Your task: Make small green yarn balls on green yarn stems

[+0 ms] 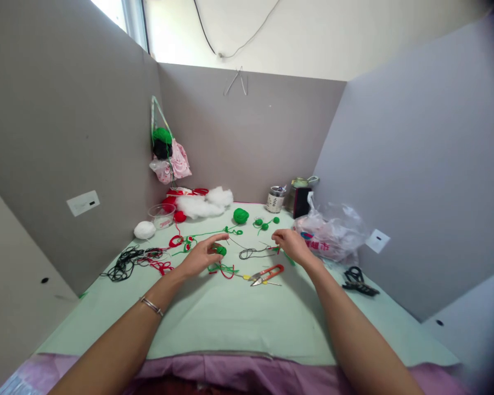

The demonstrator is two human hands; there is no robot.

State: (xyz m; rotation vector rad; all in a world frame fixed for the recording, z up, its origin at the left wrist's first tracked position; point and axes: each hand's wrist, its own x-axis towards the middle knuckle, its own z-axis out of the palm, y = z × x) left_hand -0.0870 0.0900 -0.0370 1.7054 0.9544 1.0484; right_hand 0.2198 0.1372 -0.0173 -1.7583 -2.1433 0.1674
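My left hand (pixel 203 253) is curled around a small green yarn ball (pixel 221 250), which shows past the thumb. Dark thread (pixel 251 253) runs from near those fingertips and loops on the table toward my right hand (pixel 291 244). That hand is closed in a pinch; what lies between its fingertips is too small to make out. Bits of red and green yarn show just below it. Between the hands, nearer me, lie orange-handled thread snips (pixel 267 274) beside a thin yellow-gripped crochet hook (pixel 247 277). Loose green and red yarn ends (pixel 226 270) lie under my left hand.
A larger green yarn ball (pixel 241 215), white stuffing (pixel 201 206) and a tin (pixel 275 199) stand at the back. Tangled black yarn (pixel 127 263) lies left, near a clear cup (pixel 163 218). On the right are a plastic bag (pixel 333 230) and a black clip (pixel 360 282). Grey panels enclose the table.
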